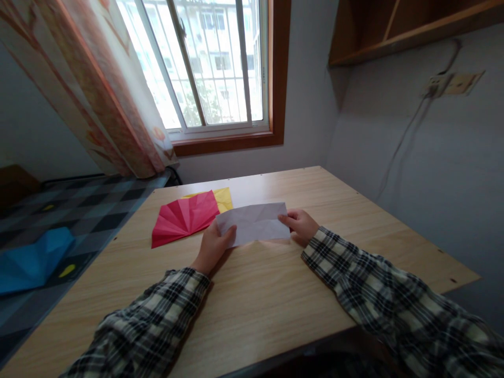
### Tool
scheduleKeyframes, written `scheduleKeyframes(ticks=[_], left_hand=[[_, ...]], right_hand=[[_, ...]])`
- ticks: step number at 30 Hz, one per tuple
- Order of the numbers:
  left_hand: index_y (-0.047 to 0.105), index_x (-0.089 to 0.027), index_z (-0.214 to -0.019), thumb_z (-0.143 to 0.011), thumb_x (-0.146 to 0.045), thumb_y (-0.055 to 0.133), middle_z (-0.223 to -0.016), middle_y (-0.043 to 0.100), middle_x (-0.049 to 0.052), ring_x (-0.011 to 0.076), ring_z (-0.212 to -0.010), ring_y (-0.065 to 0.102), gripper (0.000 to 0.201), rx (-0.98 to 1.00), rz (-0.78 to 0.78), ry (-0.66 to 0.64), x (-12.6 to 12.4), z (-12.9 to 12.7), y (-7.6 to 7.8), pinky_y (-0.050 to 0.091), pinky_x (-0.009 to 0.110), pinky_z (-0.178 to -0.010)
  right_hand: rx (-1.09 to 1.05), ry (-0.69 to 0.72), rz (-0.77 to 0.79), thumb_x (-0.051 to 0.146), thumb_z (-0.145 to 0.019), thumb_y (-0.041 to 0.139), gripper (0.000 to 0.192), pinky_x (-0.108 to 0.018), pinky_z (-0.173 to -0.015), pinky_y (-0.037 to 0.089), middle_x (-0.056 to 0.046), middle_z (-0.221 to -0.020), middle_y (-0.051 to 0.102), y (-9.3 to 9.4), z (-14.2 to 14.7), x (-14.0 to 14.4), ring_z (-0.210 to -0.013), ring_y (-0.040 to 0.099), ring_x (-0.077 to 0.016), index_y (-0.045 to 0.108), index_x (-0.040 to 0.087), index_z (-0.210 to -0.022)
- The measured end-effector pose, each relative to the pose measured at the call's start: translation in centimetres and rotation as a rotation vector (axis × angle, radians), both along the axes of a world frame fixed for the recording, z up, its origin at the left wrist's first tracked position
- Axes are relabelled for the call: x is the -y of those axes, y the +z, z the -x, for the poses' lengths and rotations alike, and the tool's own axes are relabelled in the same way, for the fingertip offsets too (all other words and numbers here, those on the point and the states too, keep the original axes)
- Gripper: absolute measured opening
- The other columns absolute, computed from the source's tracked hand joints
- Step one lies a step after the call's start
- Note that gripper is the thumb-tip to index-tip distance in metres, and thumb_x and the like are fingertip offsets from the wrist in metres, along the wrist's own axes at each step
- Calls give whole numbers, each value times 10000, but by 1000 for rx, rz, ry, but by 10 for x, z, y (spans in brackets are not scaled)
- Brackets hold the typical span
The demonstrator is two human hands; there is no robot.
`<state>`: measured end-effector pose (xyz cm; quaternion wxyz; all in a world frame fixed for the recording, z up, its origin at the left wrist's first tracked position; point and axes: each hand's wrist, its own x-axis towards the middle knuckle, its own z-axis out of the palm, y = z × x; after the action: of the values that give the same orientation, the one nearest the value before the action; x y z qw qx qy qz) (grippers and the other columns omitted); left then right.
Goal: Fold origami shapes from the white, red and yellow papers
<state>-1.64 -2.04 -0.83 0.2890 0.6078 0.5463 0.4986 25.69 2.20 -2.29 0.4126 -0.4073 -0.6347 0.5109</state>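
Note:
A folded sheet of white paper (254, 223) is held just above the wooden table (275, 294), creased and roughly rectangular. My left hand (214, 247) pinches its left end, thumb on top. My right hand (301, 226) grips its right end. Both arms wear plaid sleeves. To the left of the white sheet lies a red paper (183, 218) pleated like a fan, flat on the table. A yellow paper (224, 198) peeks out from behind the red one.
A bed with a checked cover (74, 215) stands left of the table, with a blue folded paper (33, 260) on it. A window with a curtain (118, 89) is behind. A wall socket with cable (449, 84) and a shelf (401, 26) are at the right.

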Motion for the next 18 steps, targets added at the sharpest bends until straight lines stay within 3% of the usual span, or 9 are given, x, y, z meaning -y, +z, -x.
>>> scheduleKeyframes(ticks=[12,15,18], left_hand=[[621,-159,-1115,-812,-443,683,-1057,723,103,271,-946,677,420,-25,-95,59,6,-9,0,535,385,-852],[622,-170,-1129,-859,-529,639,-1075,712,103,266,-953,667,449,47,-75,-12,10,-13,0,539,364,-821],[596,-182,-1229,-926,-636,501,-1118,702,119,263,-970,668,554,162,-12,-178,14,-17,1,551,367,-801]], right_hand=[[8,5,-6,758,-689,665,576,-285,-550,453,-19,-606,640,-1,2,0,-566,573,-158,673,182,-698],[12,9,-8,746,-702,663,566,-284,-546,458,-23,-602,640,0,3,1,-559,576,-156,675,180,-695],[12,16,-5,727,-716,668,556,-287,-549,476,-28,-612,649,-1,4,2,-565,590,-161,686,171,-712]])
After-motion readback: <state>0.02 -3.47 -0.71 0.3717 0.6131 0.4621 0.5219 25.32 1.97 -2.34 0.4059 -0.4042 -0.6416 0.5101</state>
